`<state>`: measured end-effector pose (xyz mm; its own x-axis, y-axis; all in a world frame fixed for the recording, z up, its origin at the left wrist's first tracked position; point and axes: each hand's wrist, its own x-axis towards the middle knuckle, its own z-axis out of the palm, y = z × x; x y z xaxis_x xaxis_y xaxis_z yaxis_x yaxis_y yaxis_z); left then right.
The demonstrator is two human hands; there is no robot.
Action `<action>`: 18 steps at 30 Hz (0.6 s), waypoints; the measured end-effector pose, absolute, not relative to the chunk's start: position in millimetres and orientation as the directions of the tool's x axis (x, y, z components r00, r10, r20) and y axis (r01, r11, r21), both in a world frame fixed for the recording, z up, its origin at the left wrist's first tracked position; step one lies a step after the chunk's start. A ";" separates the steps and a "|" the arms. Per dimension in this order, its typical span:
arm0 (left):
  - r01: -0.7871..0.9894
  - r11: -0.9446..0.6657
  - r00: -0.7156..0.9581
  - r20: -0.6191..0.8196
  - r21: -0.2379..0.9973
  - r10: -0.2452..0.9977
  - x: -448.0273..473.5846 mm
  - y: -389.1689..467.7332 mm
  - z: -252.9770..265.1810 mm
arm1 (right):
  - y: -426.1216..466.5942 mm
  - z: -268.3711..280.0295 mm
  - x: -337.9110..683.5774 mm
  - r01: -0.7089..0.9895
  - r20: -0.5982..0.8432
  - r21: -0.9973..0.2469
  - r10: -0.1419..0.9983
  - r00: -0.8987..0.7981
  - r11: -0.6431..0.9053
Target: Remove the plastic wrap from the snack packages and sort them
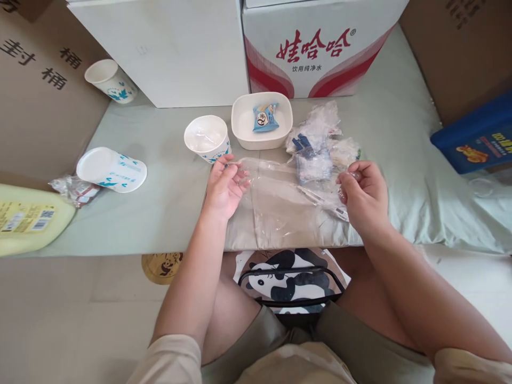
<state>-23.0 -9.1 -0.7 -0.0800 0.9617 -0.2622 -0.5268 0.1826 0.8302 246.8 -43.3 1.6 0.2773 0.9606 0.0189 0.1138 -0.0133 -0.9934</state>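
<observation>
A clear plastic bag [272,205] is stretched out low over the front of the cloth-covered surface. My left hand [226,188] pinches its left end, with the other fingers loosely curled. At the opposite end, my right hand [365,196] is closed on the bunched plastic. Behind the bag lies a heap of crumpled wrappers [316,128], some with blue and white print, partly seen through the film. Just beyond my left hand stands a white paper cup [206,134] with clear plastic inside. Beside it, a white rectangular bowl [262,140] holds a blue snack packet [265,117].
Two more paper cups, one tipped over [114,169] and one leaning [112,81], are at the left near a yellow-green jug [32,218]. White boxes [320,53] line the back. A blue package [476,133] stands right. Below the edge is a panda-patterned item [292,274].
</observation>
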 end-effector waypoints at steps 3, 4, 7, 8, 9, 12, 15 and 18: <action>-0.423 0.340 0.000 -0.376 0.840 0.927 -21.7 -11.3 -0.8 | -43.9 1.9 246.4 0.108 0.015 -0.994 0.970 0.241 -0.011; -0.399 0.356 -0.011 -0.392 0.845 0.920 -21.9 -11.7 -1.2 | -44.5 2.4 245.9 0.110 0.007 -0.994 0.974 0.224 -0.018; -0.395 0.336 -0.083 -0.398 0.855 0.914 -25.6 -10.4 -2.4 | -46.3 4.3 243.4 0.139 -0.031 -0.988 0.978 0.207 -0.061; -0.404 0.329 -0.100 -0.399 0.853 0.912 -27.3 -9.5 -2.3 | -46.6 4.5 242.6 0.147 -0.043 -0.986 0.976 0.213 -0.076; -0.414 0.325 -0.114 -0.403 0.850 0.908 -28.9 -8.9 -1.9 | -46.4 4.3 241.9 0.147 -0.054 -0.985 0.974 0.221 -0.088; -0.429 0.343 -0.112 -0.426 0.835 0.898 -31.7 -9.9 0.4 | -43.0 0.4 242.2 0.084 -0.067 -0.992 0.964 0.258 -0.091; -0.353 0.439 0.040 -0.455 0.826 0.890 -31.1 -16.2 1.2 | -35.9 -6.3 246.9 -0.023 -0.068 -0.998 0.942 0.330 -0.064; -0.215 0.483 0.133 -0.465 0.849 0.875 -30.4 -21.4 -1.9 | -30.8 -12.3 253.4 -0.101 -0.097 -0.993 0.923 0.373 -0.064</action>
<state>-30.4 -21.4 -1.9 0.1325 0.8753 -0.4650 -0.2145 0.4834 0.8487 253.4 -30.8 -12.3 0.3729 0.9228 -0.0972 -0.1011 -0.0637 -0.9928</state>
